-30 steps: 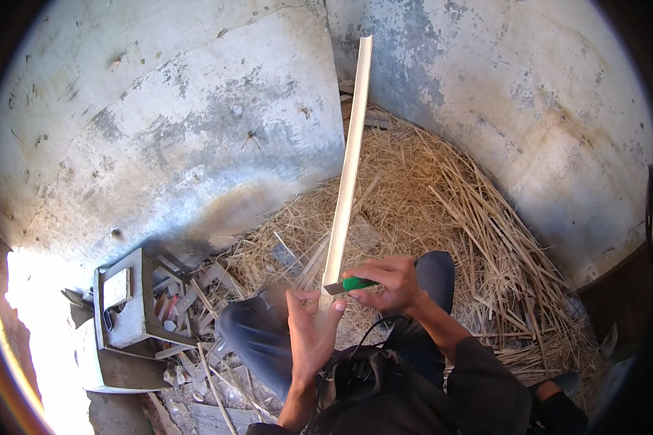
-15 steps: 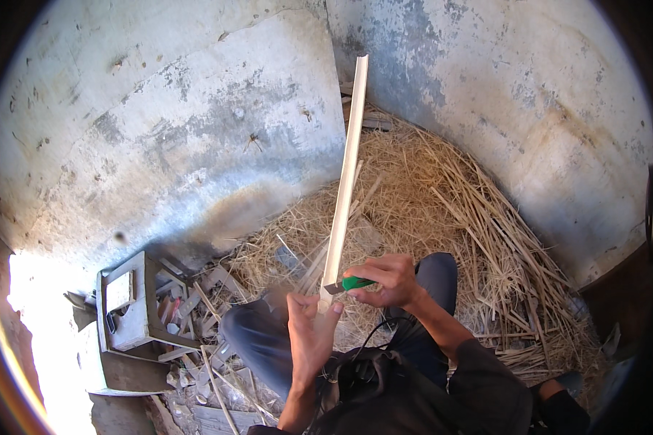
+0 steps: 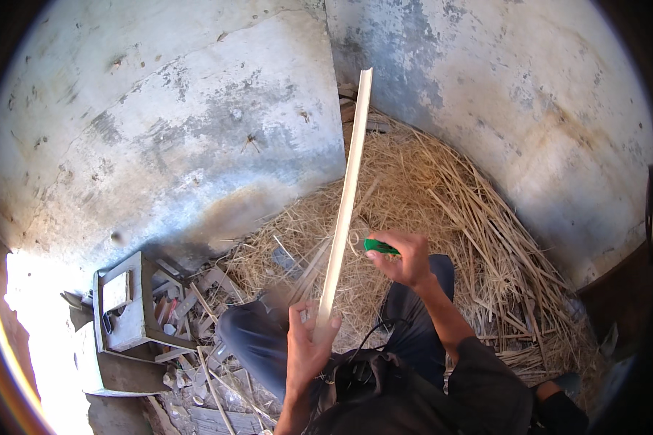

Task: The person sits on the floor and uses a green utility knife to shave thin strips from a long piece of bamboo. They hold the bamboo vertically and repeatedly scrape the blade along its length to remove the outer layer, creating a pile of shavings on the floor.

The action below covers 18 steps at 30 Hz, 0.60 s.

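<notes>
A long pale split-bamboo strip (image 3: 347, 196), grooved along its length, slants up and away from my lap. Its near end is in my left hand (image 3: 308, 351), thumb and fingers closed around it. My right hand (image 3: 408, 259) is wrapped around a green-handled knife (image 3: 381, 247), held to the right of the strip and apart from it. I cannot make out the blade clearly at this moment. A thin pale curl (image 3: 355, 241) shows between the knife and the strip.
Straw and shavings (image 3: 406, 174) cover the floor ahead, with long thin sticks (image 3: 497, 239) piled along the right wall. A worn wooden stool (image 3: 134, 319) lies at the left beside scraps. Weathered walls (image 3: 218, 109) meet in a corner behind the strip's far end.
My right hand has moved away from the near end of the strip, forward and slightly right, with the knife. The strip has dropped slightly toward me in my left hand.
</notes>
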Tool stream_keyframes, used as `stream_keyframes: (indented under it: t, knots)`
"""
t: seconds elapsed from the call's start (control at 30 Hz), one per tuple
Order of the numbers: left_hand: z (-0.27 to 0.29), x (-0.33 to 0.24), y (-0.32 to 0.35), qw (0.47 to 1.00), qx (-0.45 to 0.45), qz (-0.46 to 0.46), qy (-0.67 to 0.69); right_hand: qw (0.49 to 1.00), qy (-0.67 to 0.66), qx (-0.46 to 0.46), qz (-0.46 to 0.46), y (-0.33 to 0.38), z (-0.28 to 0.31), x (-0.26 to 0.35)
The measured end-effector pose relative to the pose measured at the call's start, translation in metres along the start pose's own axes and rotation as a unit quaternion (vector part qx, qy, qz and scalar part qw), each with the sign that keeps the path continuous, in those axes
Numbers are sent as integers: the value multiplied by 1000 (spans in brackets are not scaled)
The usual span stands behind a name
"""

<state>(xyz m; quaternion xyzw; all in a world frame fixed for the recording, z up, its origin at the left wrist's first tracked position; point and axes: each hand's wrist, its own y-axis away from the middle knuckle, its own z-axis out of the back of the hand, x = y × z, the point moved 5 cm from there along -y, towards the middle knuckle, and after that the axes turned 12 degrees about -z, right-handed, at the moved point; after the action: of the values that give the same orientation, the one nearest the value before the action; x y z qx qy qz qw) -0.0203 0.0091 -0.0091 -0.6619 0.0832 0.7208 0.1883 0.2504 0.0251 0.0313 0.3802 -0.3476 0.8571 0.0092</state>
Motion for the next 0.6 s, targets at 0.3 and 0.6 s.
stream_keyframes:
  t: [0.3, 0.6]
  knots:
    - [-4, -4, -26, 997, 51, -50, 32, 999, -44, 20, 24, 10, -1, 21]
    - [-17, -16, -36, 993, -37, -111, -15, 997, -40, 42, 51, 18, -8, 34]
